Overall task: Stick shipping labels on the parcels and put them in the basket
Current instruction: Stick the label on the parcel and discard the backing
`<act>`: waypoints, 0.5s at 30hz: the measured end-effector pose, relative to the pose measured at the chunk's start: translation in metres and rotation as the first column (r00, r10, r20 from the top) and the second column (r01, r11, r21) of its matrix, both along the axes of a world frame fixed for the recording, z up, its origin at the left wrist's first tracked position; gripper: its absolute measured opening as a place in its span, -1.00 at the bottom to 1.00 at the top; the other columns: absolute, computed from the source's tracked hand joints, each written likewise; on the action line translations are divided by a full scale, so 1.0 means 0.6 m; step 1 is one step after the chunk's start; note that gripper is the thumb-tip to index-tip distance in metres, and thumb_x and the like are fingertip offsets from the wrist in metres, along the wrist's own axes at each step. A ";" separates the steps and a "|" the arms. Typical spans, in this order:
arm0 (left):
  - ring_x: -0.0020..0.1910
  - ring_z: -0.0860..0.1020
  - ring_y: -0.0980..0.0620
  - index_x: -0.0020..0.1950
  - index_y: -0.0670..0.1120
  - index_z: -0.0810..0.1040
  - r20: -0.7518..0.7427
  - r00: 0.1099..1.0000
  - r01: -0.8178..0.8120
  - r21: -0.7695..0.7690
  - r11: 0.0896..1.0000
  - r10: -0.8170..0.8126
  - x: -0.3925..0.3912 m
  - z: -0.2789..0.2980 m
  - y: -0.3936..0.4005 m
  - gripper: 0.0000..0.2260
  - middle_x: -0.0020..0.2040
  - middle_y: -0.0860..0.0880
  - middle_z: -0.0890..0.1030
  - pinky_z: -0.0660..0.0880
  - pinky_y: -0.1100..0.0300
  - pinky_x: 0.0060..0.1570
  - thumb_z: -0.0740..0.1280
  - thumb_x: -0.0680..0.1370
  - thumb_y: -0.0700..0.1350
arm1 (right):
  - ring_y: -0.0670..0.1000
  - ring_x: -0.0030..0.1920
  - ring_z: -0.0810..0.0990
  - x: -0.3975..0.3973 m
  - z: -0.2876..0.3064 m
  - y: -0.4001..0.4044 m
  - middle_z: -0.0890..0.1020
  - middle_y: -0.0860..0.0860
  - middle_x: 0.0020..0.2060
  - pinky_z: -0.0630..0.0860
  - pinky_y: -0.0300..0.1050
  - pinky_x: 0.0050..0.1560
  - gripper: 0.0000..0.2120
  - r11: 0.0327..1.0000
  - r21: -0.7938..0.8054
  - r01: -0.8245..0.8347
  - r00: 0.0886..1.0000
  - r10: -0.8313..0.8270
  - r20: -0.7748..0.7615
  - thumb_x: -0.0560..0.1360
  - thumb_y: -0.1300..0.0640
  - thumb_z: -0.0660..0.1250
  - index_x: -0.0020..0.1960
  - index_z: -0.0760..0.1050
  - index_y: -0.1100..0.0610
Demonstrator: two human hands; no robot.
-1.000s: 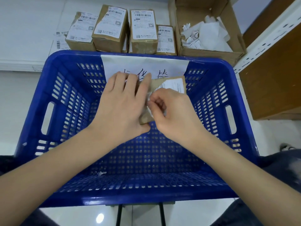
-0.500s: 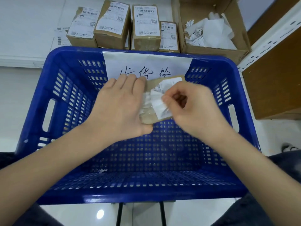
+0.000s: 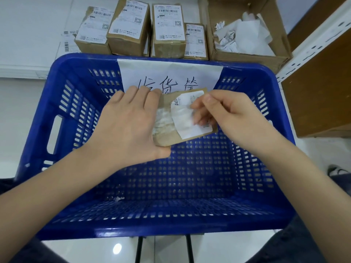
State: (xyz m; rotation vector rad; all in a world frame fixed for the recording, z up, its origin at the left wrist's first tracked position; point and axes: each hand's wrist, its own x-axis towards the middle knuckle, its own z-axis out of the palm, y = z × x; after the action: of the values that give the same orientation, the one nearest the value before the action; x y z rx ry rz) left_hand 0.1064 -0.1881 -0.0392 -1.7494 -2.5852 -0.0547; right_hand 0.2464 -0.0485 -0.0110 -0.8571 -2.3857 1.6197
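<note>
From the head camera, the left hand (image 3: pixel 131 126) grips a small brown parcel (image 3: pixel 171 135) by its left end, held over the blue basket (image 3: pixel 57 103). The right hand (image 3: pixel 233 118) pinches the edge of the white label (image 3: pixel 185 120); compared with half a second ago, the hand sits farther right and more of the label is lifted off the cardboard. Four labelled parcels (image 3: pixel 169 31) and an open carton of paper scraps (image 3: pixel 245 35) stand beyond the basket.

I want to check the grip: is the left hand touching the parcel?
Touching. The head view shows the left hand gripping the parcel, its fingers over the top and its thumb under the near edge.
</note>
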 end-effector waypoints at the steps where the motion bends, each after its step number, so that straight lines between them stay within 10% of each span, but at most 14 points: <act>1: -0.12 0.51 -0.17 0.18 -0.27 0.46 -0.003 1.000 0.000 0.005 1.000 0.000 -0.001 0.001 0.000 -0.16 -0.07 -0.15 0.53 0.43 0.04 -0.12 0.14 0.14 0.34 | -0.20 -0.28 0.57 0.000 0.004 0.001 0.65 -0.05 -0.30 0.46 -0.40 -0.20 -0.76 0.999 -0.043 -0.012 1.000 0.012 -0.008 0.63 0.18 0.14 -0.03 0.58 0.19; 9: -0.12 0.51 -0.16 0.19 -0.26 0.47 -0.022 1.000 0.008 0.033 0.999 -0.008 -0.003 0.001 0.001 -0.15 -0.07 -0.14 0.54 0.43 0.04 -0.12 0.16 0.13 0.33 | -0.14 -0.17 0.64 0.004 0.022 -0.013 0.69 -0.04 -0.18 0.53 -0.33 -0.11 -0.65 0.993 -0.090 -0.080 0.996 0.076 -0.047 0.27 -0.10 0.38 0.00 0.60 0.03; 15: -0.11 0.51 -0.18 0.20 -0.28 0.47 -0.022 1.000 0.011 0.060 0.998 -0.010 -0.005 -0.003 0.004 -0.17 -0.06 -0.17 0.54 0.43 0.03 -0.11 0.32 0.15 0.31 | 0.06 -0.22 0.60 0.001 0.009 -0.017 0.65 0.17 -0.22 0.52 -0.32 -0.20 -0.94 1.000 0.020 0.012 1.000 -0.012 -0.018 0.47 0.24 0.41 -0.06 0.61 0.16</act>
State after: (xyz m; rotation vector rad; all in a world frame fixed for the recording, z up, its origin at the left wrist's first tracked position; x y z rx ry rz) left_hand 0.1033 -0.1858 -0.0407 -1.7338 -2.5318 -0.1111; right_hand 0.2468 -0.0586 -0.0059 -0.8483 -2.3765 1.5894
